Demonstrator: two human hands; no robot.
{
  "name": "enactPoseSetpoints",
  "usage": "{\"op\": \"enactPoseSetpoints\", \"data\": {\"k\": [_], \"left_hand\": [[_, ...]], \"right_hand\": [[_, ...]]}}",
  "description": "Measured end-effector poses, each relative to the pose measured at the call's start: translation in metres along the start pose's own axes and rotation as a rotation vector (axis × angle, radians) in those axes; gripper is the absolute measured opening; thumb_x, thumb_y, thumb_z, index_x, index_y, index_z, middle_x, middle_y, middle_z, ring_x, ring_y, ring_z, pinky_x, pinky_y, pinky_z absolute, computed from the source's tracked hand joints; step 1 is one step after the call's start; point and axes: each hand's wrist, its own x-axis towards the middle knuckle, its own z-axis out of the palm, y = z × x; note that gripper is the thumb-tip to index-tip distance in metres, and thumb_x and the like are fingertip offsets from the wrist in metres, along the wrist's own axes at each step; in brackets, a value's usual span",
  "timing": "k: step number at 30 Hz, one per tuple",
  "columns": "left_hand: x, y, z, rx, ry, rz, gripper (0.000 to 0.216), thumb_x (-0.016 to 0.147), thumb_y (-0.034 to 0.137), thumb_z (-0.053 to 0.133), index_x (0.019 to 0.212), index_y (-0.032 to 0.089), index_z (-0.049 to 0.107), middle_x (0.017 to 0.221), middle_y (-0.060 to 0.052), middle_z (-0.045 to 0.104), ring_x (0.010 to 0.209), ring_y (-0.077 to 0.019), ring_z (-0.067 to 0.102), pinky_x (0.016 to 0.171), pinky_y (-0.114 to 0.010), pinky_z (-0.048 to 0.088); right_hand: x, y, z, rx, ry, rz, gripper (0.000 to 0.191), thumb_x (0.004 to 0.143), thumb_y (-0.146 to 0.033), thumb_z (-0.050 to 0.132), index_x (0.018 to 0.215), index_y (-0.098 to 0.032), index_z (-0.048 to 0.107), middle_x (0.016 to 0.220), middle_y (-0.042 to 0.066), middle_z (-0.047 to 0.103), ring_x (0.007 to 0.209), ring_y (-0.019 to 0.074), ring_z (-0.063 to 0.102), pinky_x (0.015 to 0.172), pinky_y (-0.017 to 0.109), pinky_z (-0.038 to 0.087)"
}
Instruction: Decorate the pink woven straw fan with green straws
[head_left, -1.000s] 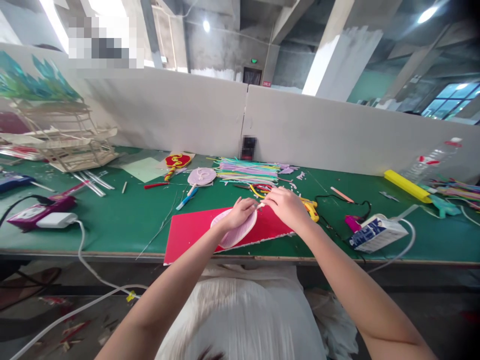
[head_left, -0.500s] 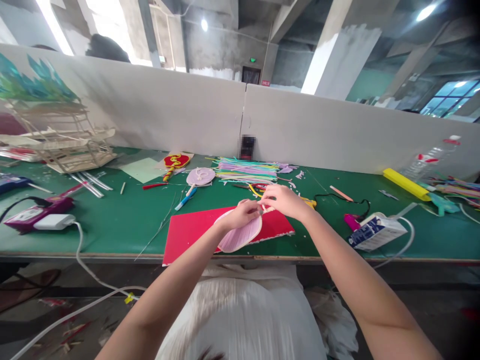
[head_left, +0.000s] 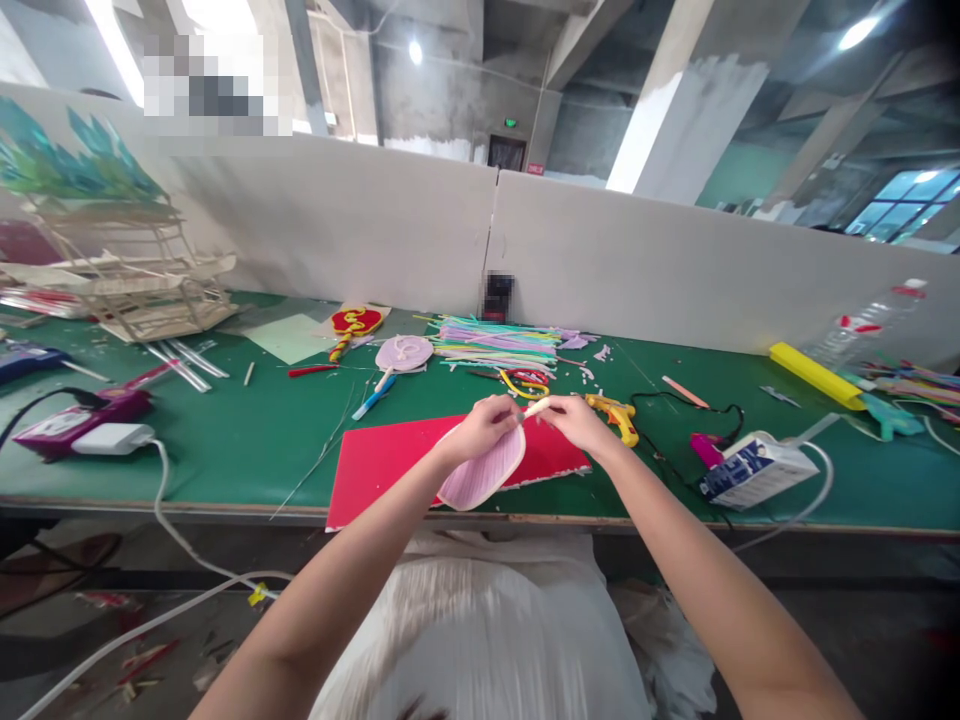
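My left hand (head_left: 486, 430) is closed on a small round fan (head_left: 486, 476) with a lilac, ribbed face and a cream rim. From its upper right sticks out a short cream handle (head_left: 537, 407). At the handle's far end, the fingers of my right hand (head_left: 568, 420) are pinched on it. The fan is tilted above a red foam board (head_left: 390, 468) near the table's front edge. Part of the fan's face is hidden behind my left hand.
Behind the hands lie a bundle of coloured pipe cleaners (head_left: 491, 345), a lilac disc (head_left: 403, 352) and a red-and-yellow fan (head_left: 355, 322). A yellow glue gun (head_left: 616, 418) is right of my right hand. A carton (head_left: 757, 472) and a purple power strip (head_left: 86, 425) stand farther out.
My right hand has shifted right and slightly down along the handle, so more of the handle shows. The yellow glue gun behind it is now more exposed. My left hand keeps its hold.
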Motion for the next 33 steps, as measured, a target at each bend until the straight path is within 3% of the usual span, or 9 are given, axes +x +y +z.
{"op": "enactPoseSetpoints", "data": {"k": [6, 10, 13, 16, 22, 27, 33], "left_hand": [[0.004, -0.004, 0.004, 0.055, 0.092, -0.103, 0.015, 0.082, 0.025, 0.042, 0.075, 0.018, 0.054, 0.078, -0.001, 0.058, 0.079, -0.0152, 0.05, 0.078, -0.028, 0.039], [0.006, 0.0, 0.006, 0.174, 0.09, -0.134, 0.013, 0.08, 0.021, 0.043, 0.074, 0.019, 0.054, 0.08, -0.001, 0.06, 0.083, -0.0164, 0.051, 0.086, -0.033, 0.035], [0.006, 0.005, 0.007, 0.291, 0.063, -0.123, 0.015, 0.081, 0.02, 0.042, 0.072, 0.019, 0.054, 0.079, -0.001, 0.06, 0.082, -0.0165, 0.05, 0.089, -0.036, 0.031], [0.004, 0.008, 0.008, 0.34, 0.032, -0.075, 0.017, 0.082, 0.022, 0.041, 0.071, 0.019, 0.054, 0.078, 0.0, 0.058, 0.081, -0.0159, 0.049, 0.089, -0.036, 0.03], [0.002, 0.008, 0.01, 0.335, -0.033, 0.005, 0.016, 0.083, 0.021, 0.041, 0.072, 0.018, 0.053, 0.076, 0.0, 0.056, 0.085, -0.0152, 0.049, 0.09, -0.034, 0.028], [0.001, 0.01, 0.012, 0.269, -0.071, 0.018, 0.015, 0.082, 0.023, 0.043, 0.073, 0.019, 0.055, 0.078, 0.0, 0.056, 0.088, -0.0159, 0.05, 0.092, -0.035, 0.027], [0.001, 0.008, 0.007, 0.157, -0.059, 0.003, 0.015, 0.081, 0.025, 0.046, 0.071, 0.018, 0.055, 0.075, -0.001, 0.057, 0.082, -0.0154, 0.05, 0.089, -0.033, 0.031]], "right_hand": [[-0.021, -0.01, 0.012, -0.247, 0.134, -0.139, 0.033, 0.086, -0.039, 0.042, 0.067, -0.017, 0.059, 0.071, 0.002, 0.06, 0.067, 0.0156, 0.054, 0.066, 0.028, 0.041], [-0.033, -0.023, 0.021, -0.62, 0.256, -0.313, 0.029, 0.09, -0.028, 0.038, 0.076, -0.018, 0.062, 0.08, 0.007, 0.059, 0.076, 0.0182, 0.054, 0.068, 0.029, 0.041], [-0.035, -0.036, 0.021, -0.89, 0.256, -0.43, 0.028, 0.091, -0.021, 0.037, 0.082, -0.017, 0.063, 0.084, 0.009, 0.059, 0.081, 0.0201, 0.052, 0.072, 0.031, 0.039], [-0.03, -0.046, 0.012, -1.009, 0.216, -0.454, 0.028, 0.09, -0.02, 0.04, 0.075, -0.016, 0.064, 0.078, 0.01, 0.058, 0.079, 0.021, 0.05, 0.069, 0.033, 0.037], [-0.007, -0.052, -0.012, -0.712, 0.1, -0.409, 0.022, 0.082, -0.028, 0.056, 0.064, -0.019, 0.065, 0.075, 0.004, 0.057, 0.078, 0.0171, 0.052, 0.069, 0.029, 0.039], [0.009, -0.039, -0.025, -0.326, -0.094, -0.227, 0.028, 0.073, -0.044, 0.061, 0.065, -0.018, 0.068, 0.078, 0.002, 0.053, 0.068, 0.0134, 0.053, 0.062, 0.027, 0.04], [0.023, -0.007, -0.019, 0.068, -0.22, 0.061, 0.031, 0.061, -0.045, 0.067, 0.064, -0.014, 0.064, 0.063, -0.001, 0.054, 0.063, 0.0124, 0.048, 0.062, 0.027, 0.036]]}}
